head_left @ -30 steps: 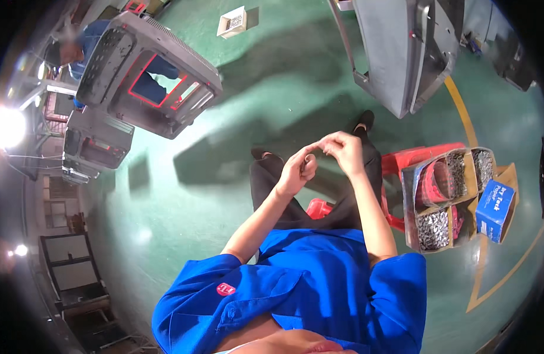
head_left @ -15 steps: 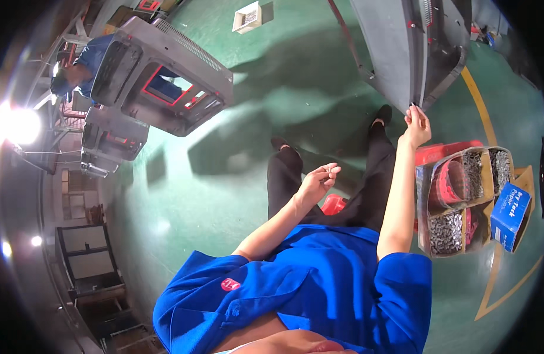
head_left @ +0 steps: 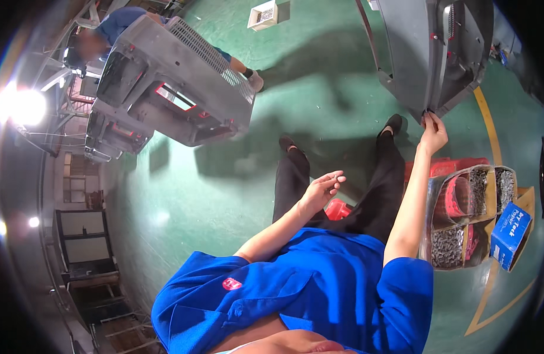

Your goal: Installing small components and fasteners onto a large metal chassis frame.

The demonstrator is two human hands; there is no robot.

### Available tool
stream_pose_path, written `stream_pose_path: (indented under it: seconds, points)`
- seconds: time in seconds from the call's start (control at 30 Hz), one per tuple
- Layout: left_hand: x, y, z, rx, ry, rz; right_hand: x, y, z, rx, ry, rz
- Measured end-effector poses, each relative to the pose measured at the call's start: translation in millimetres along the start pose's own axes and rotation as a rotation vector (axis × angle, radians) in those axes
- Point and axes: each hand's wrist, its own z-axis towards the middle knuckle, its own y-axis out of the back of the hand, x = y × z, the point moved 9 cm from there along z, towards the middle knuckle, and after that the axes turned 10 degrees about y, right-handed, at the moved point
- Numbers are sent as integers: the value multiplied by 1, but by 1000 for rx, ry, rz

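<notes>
At the lower tip of a large grey moulded panel [head_left: 404,59], my right hand [head_left: 434,137] has its fingertips pinched together. They touch the panel's edge, where a small dark spot shows between them; I cannot make out what it is. My left hand [head_left: 322,191] hovers over my lap with thumb and fingers closed together. Something tiny may be in that pinch, too small to name. Beside my right forearm stands a divided box [head_left: 426,236] whose compartments hold several small metal fasteners [head_left: 447,246] and a red container [head_left: 458,196].
A blue carton [head_left: 510,235] leans on the divided box's right side. Red plastic [head_left: 478,162] lies behind it. More grey housings [head_left: 165,88] stand at the left, with a co-worker [head_left: 119,26] behind them. A white bin [head_left: 262,15] of small parts sits on the green floor.
The view has shifted, so the panel and boxes appear further right. My right hand stays at the panel's tip. The co-worker's leg and shoe now show beside the left housing.
</notes>
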Motion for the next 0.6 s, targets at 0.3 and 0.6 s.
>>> stream_pose_path:
  seconds: [0.3, 0.6]
  points:
    - [-1, -8, -3, 17, 19, 29, -12, -11, 10, -138, 13, 32]
    - [0, -12, -4, -11, 22, 53, -31, -41, 20, -106, -84, -114]
